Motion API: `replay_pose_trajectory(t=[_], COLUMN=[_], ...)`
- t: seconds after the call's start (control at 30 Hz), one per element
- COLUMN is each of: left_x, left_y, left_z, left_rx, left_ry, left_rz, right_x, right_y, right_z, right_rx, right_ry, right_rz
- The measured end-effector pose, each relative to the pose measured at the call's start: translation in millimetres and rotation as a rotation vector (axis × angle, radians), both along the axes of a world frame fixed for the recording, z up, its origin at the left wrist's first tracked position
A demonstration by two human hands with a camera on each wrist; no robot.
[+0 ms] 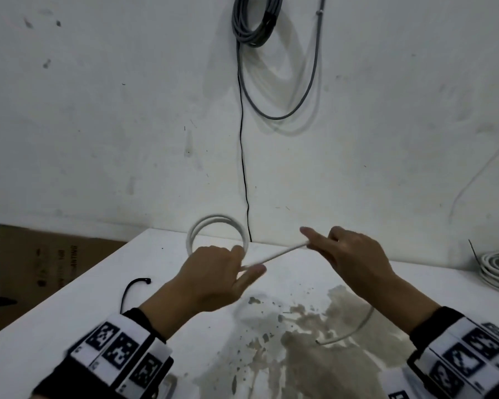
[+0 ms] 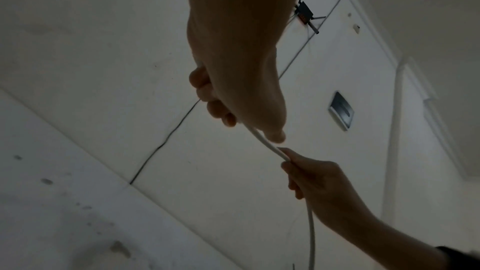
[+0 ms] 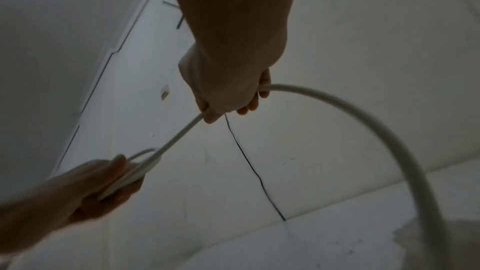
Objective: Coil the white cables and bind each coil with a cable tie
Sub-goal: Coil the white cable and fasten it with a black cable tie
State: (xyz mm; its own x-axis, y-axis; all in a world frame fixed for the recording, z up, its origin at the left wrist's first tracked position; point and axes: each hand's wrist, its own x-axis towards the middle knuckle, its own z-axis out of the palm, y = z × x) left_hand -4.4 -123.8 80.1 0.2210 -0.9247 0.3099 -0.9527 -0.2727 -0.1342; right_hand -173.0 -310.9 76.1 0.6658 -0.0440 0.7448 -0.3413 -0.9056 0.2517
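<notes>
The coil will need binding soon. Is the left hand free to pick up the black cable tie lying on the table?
Probably not yet: the left hand grips the white cable coil; the black cable tie lies unobstructed nearby.

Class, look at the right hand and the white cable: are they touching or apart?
Touching. In the right wrist view the right hand is curled round the white cable, which enters at the thumb and comes out past the fingers.
</notes>
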Motion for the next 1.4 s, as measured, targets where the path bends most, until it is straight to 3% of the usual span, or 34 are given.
replay_pose_trajectory(t=[0.1, 0.17, 0.37, 0.43, 0.5, 0.57, 0.67, 0.73, 0.83, 0.9, 1.13, 1.27, 1.4], left_x=[-10.8, -15.0, -1.4, 10.1, 21.0, 27.6, 36.8, 34.8, 23.5, 17.1, 9.8, 7.2, -3.4], left_y=[1.2, 2.1, 11.7, 10.7, 6.4, 4.7, 4.2, 2.6, -1.6, -2.8, -4.0, -4.6, -8.2], left_z=[7.8, 15.7, 32.9, 33.0, 32.8, 35.5, 38.8, 45.1, 52.2, 57.7, 63.8, 61.0, 51.6], left_rx=[0.086, 0.040, -0.289, -0.239, -0.124, -0.198, -0.431, -0.599, -0.970, -1.101, -1.132, -1.125, -0.965], left_ry=[0.171, 0.496, 1.719, 2.013, 2.253, 2.369, 2.406, 2.415, 2.420, 2.321, 1.944, 1.837, 1.525], left_rz=[-0.117, -0.234, -0.522, -0.661, -0.959, -1.156, -1.239, -1.207, -0.991, -0.904, -0.655, -0.559, -0.451], right_x=[10.7, 16.5, 18.8, 19.9, 23.5, 26.3, 28.3, 27.3, 25.1, 23.2, 19.9, 21.0, 24.2], right_y=[-4.6, -6.4, -9.6, -3.5, 6.1, 16.5, 35.0, 52.0, 71.4, 77.6, 82.3, 81.7, 80.2], right_z=[1.5, -2.0, -17.5, -22.6, -26.6, -29.3, -34.6, -34.3, -29.7, -26.5, -18.8, -16.0, -11.0], right_rx=[0.021, 0.045, 0.124, 0.152, 0.214, 0.290, 0.454, 0.698, 1.114, 1.229, 1.281, 1.185, 1.133], right_ry=[-0.103, -0.139, -0.208, -0.205, -0.219, -0.250, -0.259, -0.162, 0.016, 0.054, 0.035, -0.098, -0.253], right_rz=[0.046, 0.054, 0.101, 0.183, 0.287, 0.383, 0.467, 0.504, 0.633, 0.703, 0.723, 0.648, 0.609])
